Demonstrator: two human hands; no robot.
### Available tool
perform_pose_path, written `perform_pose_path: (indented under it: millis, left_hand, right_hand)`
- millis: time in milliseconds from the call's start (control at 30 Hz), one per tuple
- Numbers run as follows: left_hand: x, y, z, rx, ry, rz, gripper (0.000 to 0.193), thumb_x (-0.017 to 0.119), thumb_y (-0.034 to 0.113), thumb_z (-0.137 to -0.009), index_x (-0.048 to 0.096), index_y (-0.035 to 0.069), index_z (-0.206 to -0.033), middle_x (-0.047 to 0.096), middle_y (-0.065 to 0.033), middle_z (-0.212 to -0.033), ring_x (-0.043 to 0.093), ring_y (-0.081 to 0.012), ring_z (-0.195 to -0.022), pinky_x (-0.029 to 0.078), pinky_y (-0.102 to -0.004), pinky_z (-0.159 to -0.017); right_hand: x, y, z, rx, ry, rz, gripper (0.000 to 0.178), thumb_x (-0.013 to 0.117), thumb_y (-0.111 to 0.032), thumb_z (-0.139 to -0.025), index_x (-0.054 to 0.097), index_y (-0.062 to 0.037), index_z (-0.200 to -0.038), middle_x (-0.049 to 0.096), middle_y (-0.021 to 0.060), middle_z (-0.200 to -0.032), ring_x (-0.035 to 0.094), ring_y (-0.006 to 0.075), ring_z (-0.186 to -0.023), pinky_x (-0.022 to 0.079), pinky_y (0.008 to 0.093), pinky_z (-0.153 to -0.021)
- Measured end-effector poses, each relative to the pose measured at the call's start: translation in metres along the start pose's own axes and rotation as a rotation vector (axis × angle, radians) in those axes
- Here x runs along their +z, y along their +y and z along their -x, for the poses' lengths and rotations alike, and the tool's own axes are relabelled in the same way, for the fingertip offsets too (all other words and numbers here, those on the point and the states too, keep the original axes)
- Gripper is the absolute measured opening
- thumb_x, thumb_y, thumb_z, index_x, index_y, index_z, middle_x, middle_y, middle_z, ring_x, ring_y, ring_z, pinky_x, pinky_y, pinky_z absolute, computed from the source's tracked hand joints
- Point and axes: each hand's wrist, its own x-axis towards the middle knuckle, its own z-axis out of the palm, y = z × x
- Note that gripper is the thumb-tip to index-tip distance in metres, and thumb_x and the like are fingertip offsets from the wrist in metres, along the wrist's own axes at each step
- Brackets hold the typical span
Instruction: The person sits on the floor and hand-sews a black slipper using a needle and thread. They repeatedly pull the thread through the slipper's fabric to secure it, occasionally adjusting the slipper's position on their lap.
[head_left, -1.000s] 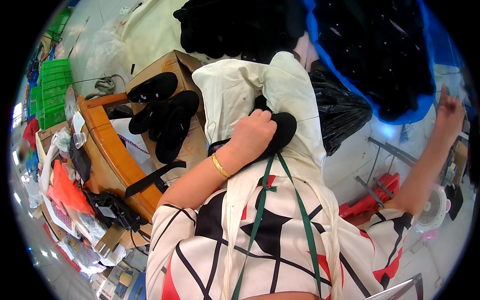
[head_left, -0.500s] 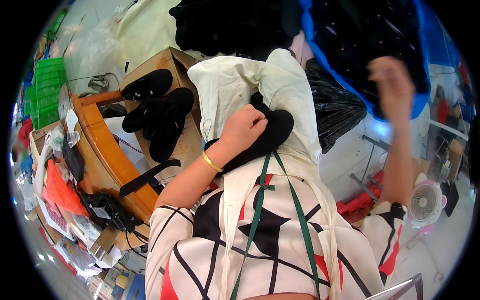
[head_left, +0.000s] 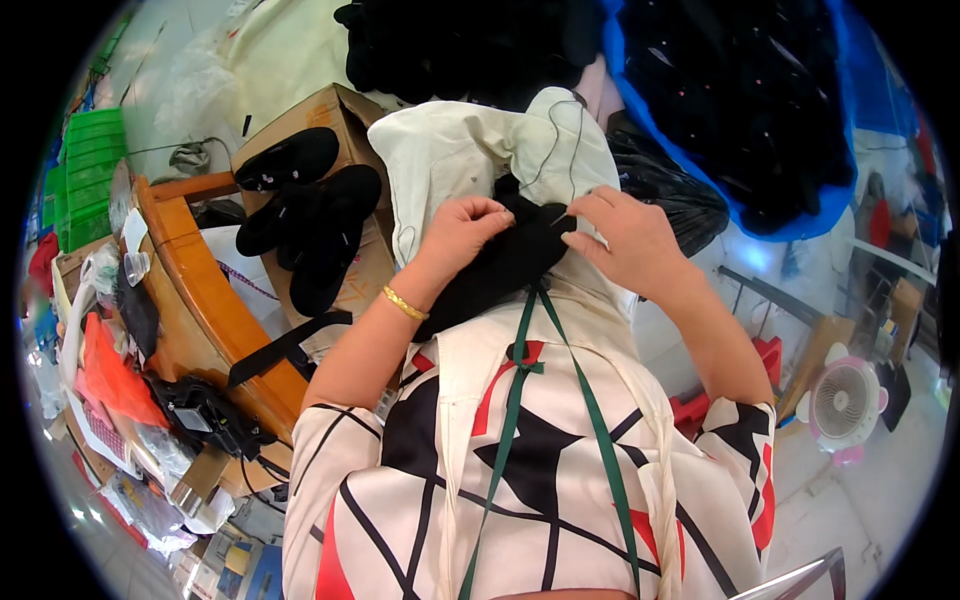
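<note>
A black cloth shoe point(head_left: 530, 250) lies across my lap on the pale apron point(head_left: 435, 140). My left hand point(head_left: 462, 235), with a gold bracelet at the wrist, is closed on the shoe's upper edge, thumb and finger pinched together. At the shoe's right end, my right hand point(head_left: 625, 240) has its fingertips on a thin, light needle point(head_left: 560, 218); its exact grip is hard to make out. Dark thread point(head_left: 548, 155) loops up over the apron from near the right fingers. The shoe's underside is hidden.
Several black shoes point(head_left: 335, 215) rest on a cardboard box point(head_left: 285, 120) to the left, beside a wooden frame point(head_left: 205, 290). A blue-edged bag point(head_left: 845, 195) of black items stands far right, by a black plastic bag point(head_left: 670, 190). A fan point(head_left: 845, 400) is at right.
My right hand has come in from the far right to the shoe. The thread now loops over the apron. My left hand has shifted slightly left, still on the shoe.
</note>
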Motion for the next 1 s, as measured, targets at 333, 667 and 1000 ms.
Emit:
perform_pose_path:
  millis: [333,667,1000]
  left_hand:
    - [-0.004,0.0,-0.006,-0.028,-0.003,0.032,0.013,0.072,0.018,-0.088,0.072,0.006,-0.089,0.067,0.0032,-0.079,0.054,-0.003,-0.065,0.04,-0.0181,-0.056]
    - [0.002,-0.006,0.002,-0.034,0.03,0.1,0.012,0.074,0.017,-0.087,0.072,0.006,-0.088,0.068,0.0021,-0.079,0.054,-0.003,-0.063,0.041,-0.018,-0.055]
    - [0.009,-0.004,0.006,-0.061,0.043,0.132,0.012,0.075,0.017,-0.085,0.072,0.005,-0.088,0.067,0.0027,-0.076,0.053,-0.0035,-0.063,0.04,-0.0186,-0.054]
  right_hand:
    - [0.088,0.0,0.011,0.295,-0.347,-0.278,0.058,0.065,-0.061,-0.081,0.072,-0.0048,-0.092,0.07,0.0172,-0.087,0.066,0.0352,-0.083,0.053,0.042,-0.076]
    - [0.033,0.009,0.047,0.279,-0.454,-0.203,0.03,0.063,-0.013,-0.083,0.064,-0.0054,-0.113,0.066,0.0184,-0.098,0.063,0.0388,-0.091,0.051,0.0419,-0.081]
    - [0.017,-0.025,0.011,0.095,-0.004,-0.029,0.022,0.069,-0.022,-0.082,0.071,-0.0063,-0.096,0.065,0.009,-0.084,0.064,0.0273,-0.076,0.051,0.0363,-0.065]
